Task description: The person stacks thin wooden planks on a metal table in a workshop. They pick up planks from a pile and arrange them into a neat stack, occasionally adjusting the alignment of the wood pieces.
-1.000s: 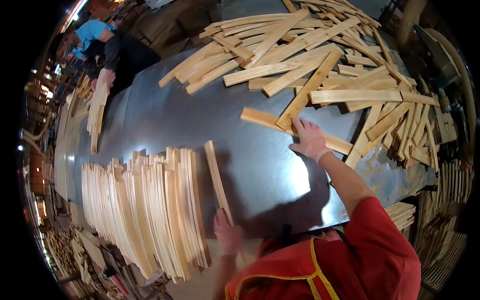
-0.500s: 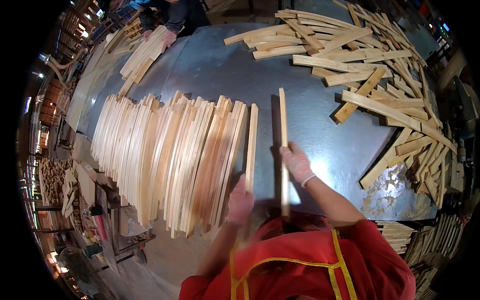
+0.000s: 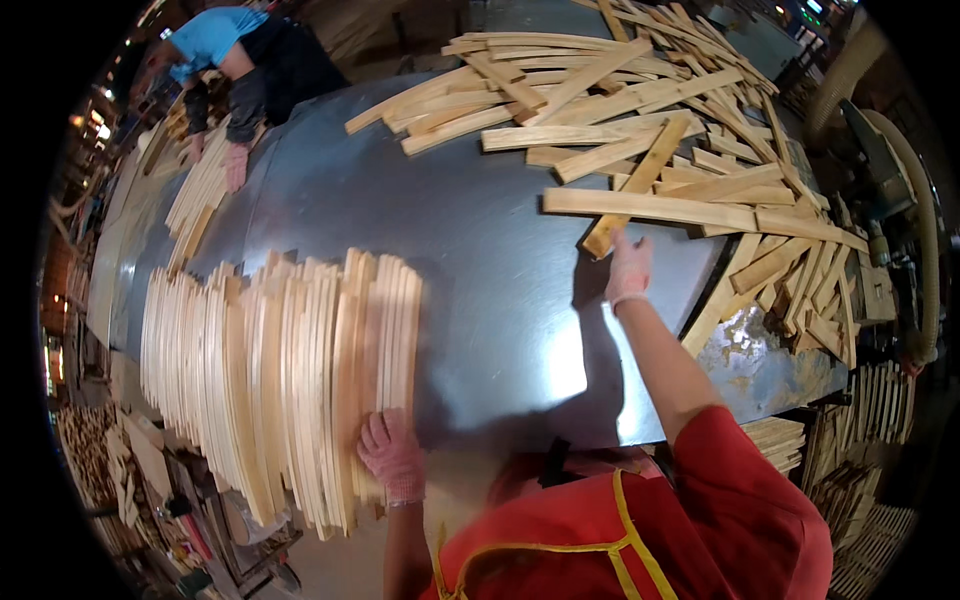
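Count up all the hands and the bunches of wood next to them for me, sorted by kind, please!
Camera wearer's hands, left hand and right hand: 2
Co-worker's hands: 2
Neat row of wood strips: 1
Jumbled heap of boards: 1
Bundle by the co-worker: 1
Total: 7

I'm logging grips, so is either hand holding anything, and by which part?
I can't tell: the left hand is at the near end of the strip row, the right hand at the near end of a darker strip, finger closure unclear.
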`<state>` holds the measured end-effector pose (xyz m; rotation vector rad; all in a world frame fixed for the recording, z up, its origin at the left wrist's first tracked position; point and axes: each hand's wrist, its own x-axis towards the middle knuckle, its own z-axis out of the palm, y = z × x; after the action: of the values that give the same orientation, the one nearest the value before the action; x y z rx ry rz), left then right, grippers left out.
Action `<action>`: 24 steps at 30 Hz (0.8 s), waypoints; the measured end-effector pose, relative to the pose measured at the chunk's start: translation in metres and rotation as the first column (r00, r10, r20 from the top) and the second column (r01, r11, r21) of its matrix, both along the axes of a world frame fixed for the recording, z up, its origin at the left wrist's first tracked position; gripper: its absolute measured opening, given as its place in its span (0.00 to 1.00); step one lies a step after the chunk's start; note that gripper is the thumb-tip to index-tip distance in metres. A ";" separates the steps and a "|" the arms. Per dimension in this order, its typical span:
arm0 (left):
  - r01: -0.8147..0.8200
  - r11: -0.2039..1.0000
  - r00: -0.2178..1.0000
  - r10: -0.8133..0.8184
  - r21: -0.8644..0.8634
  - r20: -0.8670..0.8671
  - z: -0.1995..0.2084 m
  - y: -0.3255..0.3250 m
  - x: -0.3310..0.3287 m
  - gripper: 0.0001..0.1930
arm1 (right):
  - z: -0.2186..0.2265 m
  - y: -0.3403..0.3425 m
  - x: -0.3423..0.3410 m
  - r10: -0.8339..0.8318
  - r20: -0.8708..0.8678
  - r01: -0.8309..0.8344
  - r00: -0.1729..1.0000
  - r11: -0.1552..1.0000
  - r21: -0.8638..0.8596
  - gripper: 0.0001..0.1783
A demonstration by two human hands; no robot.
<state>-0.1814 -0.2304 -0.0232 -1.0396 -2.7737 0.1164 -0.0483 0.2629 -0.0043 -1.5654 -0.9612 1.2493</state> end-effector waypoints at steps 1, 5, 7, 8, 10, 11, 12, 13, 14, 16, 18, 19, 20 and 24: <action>-0.013 1.000 1.000 0.012 -0.027 -0.023 -0.006 0.007 -0.002 0.39 | -0.001 0.030 0.003 -0.067 -0.092 0.062 0.994 0.997 -0.051 0.29; -0.004 0.999 0.991 -0.002 0.044 0.135 0.008 0.050 0.011 0.42 | -0.036 0.113 0.002 -0.158 -0.492 0.025 0.856 0.963 -0.267 0.20; -0.018 0.994 0.931 -0.023 0.107 0.363 0.030 0.084 0.021 0.42 | -0.055 0.116 0.000 -0.050 -0.586 -0.120 0.809 0.961 -0.248 0.11; 0.022 0.992 0.943 -0.062 0.127 0.327 0.042 0.096 0.027 0.43 | -0.055 0.094 -0.009 -0.009 -0.637 -0.178 0.771 0.957 -0.229 0.09; 0.094 0.981 0.956 -0.136 0.170 0.259 0.065 0.111 0.043 0.44 | -0.030 0.023 -0.001 0.152 -0.659 -0.383 0.737 0.897 -0.221 0.09; 0.167 0.967 0.952 -0.210 0.194 0.224 0.076 0.119 0.048 0.45 | -0.021 -0.014 0.006 0.187 -0.631 -0.409 0.753 0.884 -0.226 0.15; 0.257 0.949 0.934 -0.292 0.182 0.204 0.088 0.130 0.053 0.46 | -0.030 -0.046 0.021 0.277 -0.600 -0.483 0.750 0.850 -0.212 0.21; 0.337 0.926 0.912 -0.366 0.169 0.187 0.100 0.139 0.060 0.47 | -0.011 -0.081 0.032 0.320 -0.584 -0.517 0.746 0.831 -0.206 0.23; 0.422 0.893 0.880 -0.445 0.153 0.168 0.106 0.150 0.063 0.48 | -0.005 -0.111 0.045 0.369 -0.587 -0.546 0.720 0.824 -0.152 0.22; 0.444 0.891 0.728 -0.421 0.095 0.541 0.103 0.166 0.066 0.48 | 0.018 -0.154 0.068 0.445 -0.521 -0.641 0.728 0.712 -0.287 0.23; 0.338 0.937 0.543 -0.273 0.091 0.794 0.080 0.155 0.077 0.47 | 0.043 -0.180 0.077 0.509 -0.586 -0.758 0.630 0.566 -0.323 0.31; 0.222 0.970 0.450 -0.192 0.099 0.872 0.054 0.144 0.083 0.47 | 0.028 -0.191 0.082 0.597 -0.518 -0.781 0.613 0.560 -0.278 0.35; 0.116 0.989 0.333 -0.128 0.094 0.934 0.040 0.137 0.084 0.47 | -0.003 -0.198 0.087 0.668 -0.440 -0.795 0.600 0.559 -0.235 0.38; -0.325 0.879 0.048 -0.353 0.349 0.934 0.037 0.101 0.083 0.31 | -0.032 -0.220 0.075 0.800 -0.133 -0.789 0.585 0.522 -0.325 0.48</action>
<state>-0.0985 -0.1290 0.0141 -1.2158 -3.3792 -2.1394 0.0265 0.0434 -0.0363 -1.4140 -1.6660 2.1465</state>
